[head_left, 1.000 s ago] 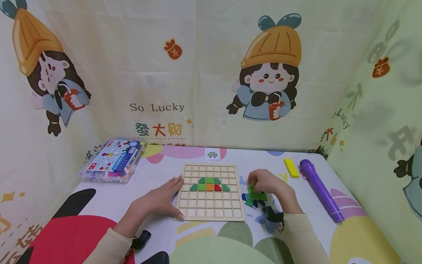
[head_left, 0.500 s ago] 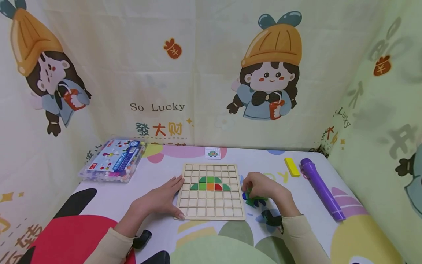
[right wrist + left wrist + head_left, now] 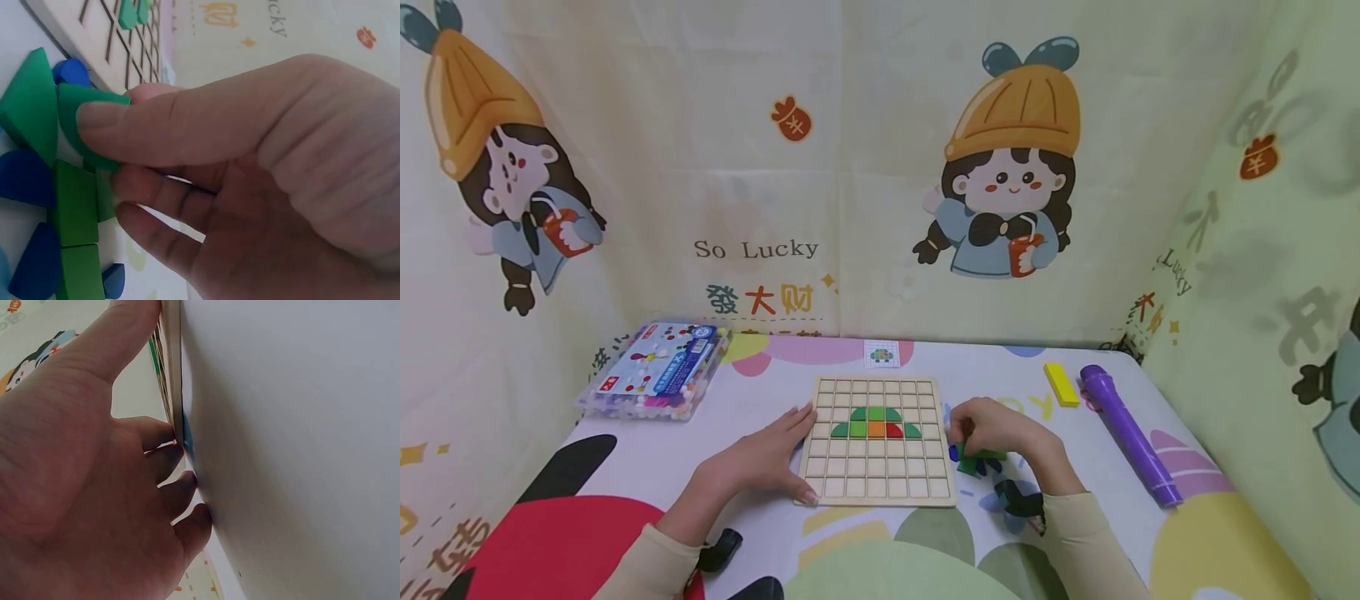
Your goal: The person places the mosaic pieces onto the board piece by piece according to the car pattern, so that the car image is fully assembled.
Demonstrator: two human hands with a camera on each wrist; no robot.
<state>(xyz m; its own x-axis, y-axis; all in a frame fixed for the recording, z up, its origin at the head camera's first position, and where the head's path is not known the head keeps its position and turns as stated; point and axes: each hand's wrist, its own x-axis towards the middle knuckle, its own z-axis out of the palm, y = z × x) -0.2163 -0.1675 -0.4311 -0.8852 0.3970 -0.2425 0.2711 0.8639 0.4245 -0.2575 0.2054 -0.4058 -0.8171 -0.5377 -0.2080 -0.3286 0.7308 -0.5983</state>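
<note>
A wooden grid board (image 3: 877, 487) lies flat, with green pieces (image 3: 876, 413), an orange square (image 3: 876, 430) and a red quarter-round piece (image 3: 894, 430) in its upper middle cells. My left hand (image 3: 763, 454) rests along the board's left side, fingers extended at the edge and thumb at the near corner. Just off the right edge, my right hand (image 3: 1003, 429) pinches a green quarter-round block (image 3: 70, 109) between thumb and fingers. Beneath it lie loose green square blocks (image 3: 78, 206) and blue rounded blocks (image 3: 28, 178), partly hidden by the hand in the head view.
Behind the board lies a small printed card (image 3: 882, 354) with a coloured grid picture. A clear plastic case (image 3: 655, 367) sits at the back left. To the right are a yellow block (image 3: 1061, 384) and a long purple tube (image 3: 1129, 433).
My right hand has moved left and slightly nearer, down over the loose blocks beside the board. The left hand stays at the board's left edge.
</note>
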